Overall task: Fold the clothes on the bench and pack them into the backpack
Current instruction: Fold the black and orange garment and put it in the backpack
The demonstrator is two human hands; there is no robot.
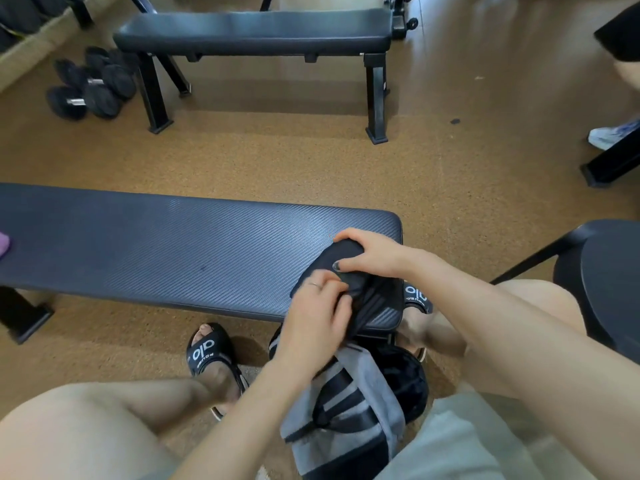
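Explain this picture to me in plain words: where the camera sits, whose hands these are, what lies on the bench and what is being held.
There is no machine here. The camera sits on a person's head, looking down at their own hands. The left hand and right hand both grip a dark garment bunched at the right end of the near bench. A grey and black backpack stands on the floor between the person's knees. Something purple shows at the bench's left edge. Behind are a second bench and dumbbells.

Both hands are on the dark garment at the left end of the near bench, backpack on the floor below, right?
Not quite: the head view shows both hands, left hand and right hand, on the dark garment at the right end of the near bench; backpack below.
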